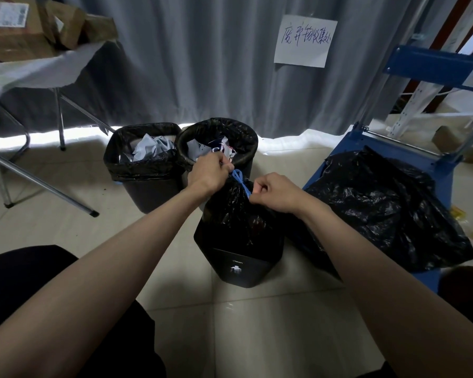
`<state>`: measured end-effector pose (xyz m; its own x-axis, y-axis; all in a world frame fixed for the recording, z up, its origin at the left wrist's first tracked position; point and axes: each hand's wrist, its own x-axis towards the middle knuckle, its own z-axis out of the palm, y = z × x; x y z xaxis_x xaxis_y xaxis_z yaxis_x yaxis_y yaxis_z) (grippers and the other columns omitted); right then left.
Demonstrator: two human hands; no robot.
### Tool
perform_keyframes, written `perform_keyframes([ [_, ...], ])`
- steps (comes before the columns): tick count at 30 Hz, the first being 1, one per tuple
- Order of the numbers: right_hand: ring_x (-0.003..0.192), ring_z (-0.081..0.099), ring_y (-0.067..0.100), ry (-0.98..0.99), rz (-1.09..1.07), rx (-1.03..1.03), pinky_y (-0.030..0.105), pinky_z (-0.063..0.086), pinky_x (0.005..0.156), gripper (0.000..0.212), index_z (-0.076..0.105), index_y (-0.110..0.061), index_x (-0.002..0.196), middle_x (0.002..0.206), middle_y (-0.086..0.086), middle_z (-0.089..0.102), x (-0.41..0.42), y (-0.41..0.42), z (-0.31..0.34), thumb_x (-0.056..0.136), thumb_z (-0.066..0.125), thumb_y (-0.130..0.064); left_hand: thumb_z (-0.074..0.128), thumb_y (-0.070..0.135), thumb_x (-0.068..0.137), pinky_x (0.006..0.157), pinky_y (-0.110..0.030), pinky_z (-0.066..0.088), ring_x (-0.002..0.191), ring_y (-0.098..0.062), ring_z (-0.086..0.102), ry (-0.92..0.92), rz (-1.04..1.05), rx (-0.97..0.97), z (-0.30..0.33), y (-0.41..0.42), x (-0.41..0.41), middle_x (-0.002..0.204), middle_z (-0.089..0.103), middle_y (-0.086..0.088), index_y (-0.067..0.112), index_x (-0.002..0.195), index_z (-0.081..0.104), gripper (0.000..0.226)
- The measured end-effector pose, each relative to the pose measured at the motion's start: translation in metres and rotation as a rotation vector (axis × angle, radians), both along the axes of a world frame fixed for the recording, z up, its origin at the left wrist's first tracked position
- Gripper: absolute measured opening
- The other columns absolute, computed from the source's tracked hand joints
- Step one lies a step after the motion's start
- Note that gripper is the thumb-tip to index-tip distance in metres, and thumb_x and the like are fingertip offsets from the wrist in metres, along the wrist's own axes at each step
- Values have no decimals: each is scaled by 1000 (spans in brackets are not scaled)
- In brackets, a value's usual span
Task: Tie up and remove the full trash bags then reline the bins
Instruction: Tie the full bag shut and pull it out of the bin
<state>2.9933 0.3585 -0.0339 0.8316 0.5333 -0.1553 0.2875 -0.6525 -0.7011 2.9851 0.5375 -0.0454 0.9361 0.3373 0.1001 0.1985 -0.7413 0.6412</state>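
Observation:
A black square bin [238,266] stands on the floor in front of me with a full black trash bag [230,208] gathered at its top. A blue drawstring [241,180] crosses above the bag's neck. My left hand [208,173] pinches one end of the drawstring up and to the left. My right hand [273,190] grips the other end to the right. Behind them stand two more lined bins full of paper waste, a square bin [145,175] on the left and a round bin [219,143] beside it.
A large filled black bag [380,208] lies on a blue cart [361,143] at the right. A folding table [36,72] with cardboard boxes stands at the left, its metal legs reaching over the floor. A grey curtain with a paper sign [305,40] hangs behind.

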Motion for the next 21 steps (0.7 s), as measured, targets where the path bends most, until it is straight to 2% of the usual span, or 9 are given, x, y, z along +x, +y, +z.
perform_keyframes([
  [2,52,45,5,-44,-79,35,9,32,43,22,56,-13,68,57,-5,51,2,-1,-8,82,72,-20,64,25,92,81,-31,48,92,-17,63,7,-77,-64,4,7,3,88,67,3,20,87,67,7],
  [6,59,55,8,-37,-207,82,20,43,54,21,63,-15,78,68,-4,62,6,-1,-17,79,71,-35,65,21,92,81,-24,43,92,-12,60,42,-165,-78,16,12,2,91,68,1,13,89,70,11],
  [8,55,60,10,-13,-205,88,22,48,51,24,64,-14,82,68,-2,66,5,3,-18,78,74,-35,66,20,90,80,-23,45,89,-11,60,80,-191,-71,20,11,0,91,69,0,11,88,71,10],
  [10,47,59,11,-1,-168,94,21,49,45,23,63,-10,85,62,0,66,2,7,-19,78,79,-26,67,18,87,69,-20,46,77,-9,60,133,-214,-90,23,10,-2,79,67,2,11,83,70,9],
  [13,47,58,11,33,-149,83,21,50,46,19,64,-9,85,64,4,66,3,9,-18,78,81,-13,66,17,87,47,-13,45,54,-6,59,233,-252,-142,25,9,-5,65,66,1,10,77,67,12],
  [17,61,56,2,-53,-152,5,7,40,51,2,76,-12,83,73,-1,67,8,5,-15,83,75,-10,57,16,96,44,-21,50,50,-17,60,402,-238,-251,21,7,-5,71,66,-10,7,88,61,13],
  [19,73,60,7,-97,-146,-15,9,43,63,10,78,-10,85,78,-2,68,10,5,-15,87,69,-8,53,22,98,42,-22,46,45,-15,54,439,-264,-200,16,4,-5,70,62,-8,9,86,58,18],
  [21,82,64,15,-111,-159,-35,24,52,78,13,78,-10,84,83,2,70,9,5,-15,89,66,-8,53,35,98,44,-21,41,45,-14,48,427,-296,-91,13,2,-3,64,56,-4,9,83,60,30],
])
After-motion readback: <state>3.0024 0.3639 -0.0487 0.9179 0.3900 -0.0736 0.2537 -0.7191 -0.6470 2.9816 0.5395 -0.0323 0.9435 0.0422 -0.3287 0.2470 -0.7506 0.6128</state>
